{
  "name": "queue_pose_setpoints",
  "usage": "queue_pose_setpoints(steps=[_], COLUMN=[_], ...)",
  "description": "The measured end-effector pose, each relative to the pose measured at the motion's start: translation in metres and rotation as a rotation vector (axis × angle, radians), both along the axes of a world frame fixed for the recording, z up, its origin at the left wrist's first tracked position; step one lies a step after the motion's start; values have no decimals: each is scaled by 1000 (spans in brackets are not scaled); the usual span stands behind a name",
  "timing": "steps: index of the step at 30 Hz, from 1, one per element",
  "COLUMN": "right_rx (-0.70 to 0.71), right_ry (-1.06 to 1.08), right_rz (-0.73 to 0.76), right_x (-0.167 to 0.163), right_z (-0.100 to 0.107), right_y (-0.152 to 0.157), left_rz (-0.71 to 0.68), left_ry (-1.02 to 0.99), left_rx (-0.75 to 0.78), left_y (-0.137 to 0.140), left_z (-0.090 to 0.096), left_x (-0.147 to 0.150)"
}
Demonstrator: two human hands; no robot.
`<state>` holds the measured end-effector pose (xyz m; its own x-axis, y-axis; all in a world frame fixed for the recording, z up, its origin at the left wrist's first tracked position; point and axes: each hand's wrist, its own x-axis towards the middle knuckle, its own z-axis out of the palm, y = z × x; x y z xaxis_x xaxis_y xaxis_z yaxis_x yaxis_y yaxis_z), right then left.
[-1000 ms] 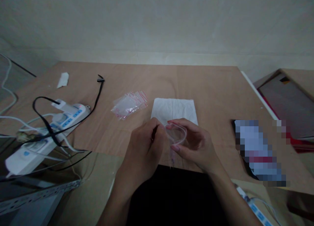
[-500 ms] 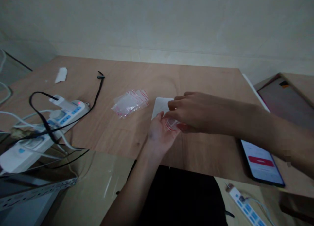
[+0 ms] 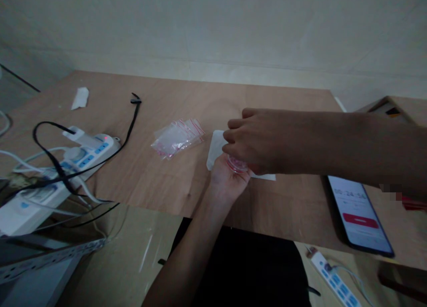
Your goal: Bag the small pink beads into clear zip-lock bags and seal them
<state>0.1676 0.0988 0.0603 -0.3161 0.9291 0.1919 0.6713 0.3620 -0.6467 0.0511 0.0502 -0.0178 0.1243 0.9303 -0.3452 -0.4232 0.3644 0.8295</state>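
"Where's the clear bag (image 3: 237, 165)?"

"On my upturned left hand (image 3: 228, 179), above the surface (image 3: 283, 205), toward its near edge; my right hand (image 3: 251, 140) partly covers it. I can't tell how either grips."

"Risk?"

"A hasty right-hand tug could slip it off my palm."

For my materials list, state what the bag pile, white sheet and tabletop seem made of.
The bag pile: probably thin, glossy plastic; clear, with bright glints. The white sheet: perhaps paper or tissue, matt; no shine, partly hidden. The tabletop: probably wood or veneer, dull; brown grain shows.
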Motion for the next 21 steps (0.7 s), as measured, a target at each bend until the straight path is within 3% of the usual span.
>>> queue_pose_setpoints(steps=[3, 6, 8, 10, 12, 16, 21], right_rx=[-31, 129, 166, 99, 37, -18, -24], right_ry=[-293, -411, -447, -459, -471, -507, -547], right_rz=[225, 45, -236, -533, -710, -722, -697], right_x=[5, 25, 42, 55, 61, 60, 59], right_z=[32, 32, 9, -27, -64, -111, -123], right_y=[-6, -14, -18, -23, -27, -34, -37], left_rz=[-35, -2, -21, -132, -250, -311, -333], left_ry=[261, 460, 777, 1210, 1477, 1547, 1560], left_rx=[32, 88, 297, 572, 742, 819, 828], left_y=[12, 29, 39, 46, 50, 53, 52], left_z=[-5, -10, -13, -18, -24, -33, -31], left_x=[-1, 3, 7, 12, 16, 16, 17])
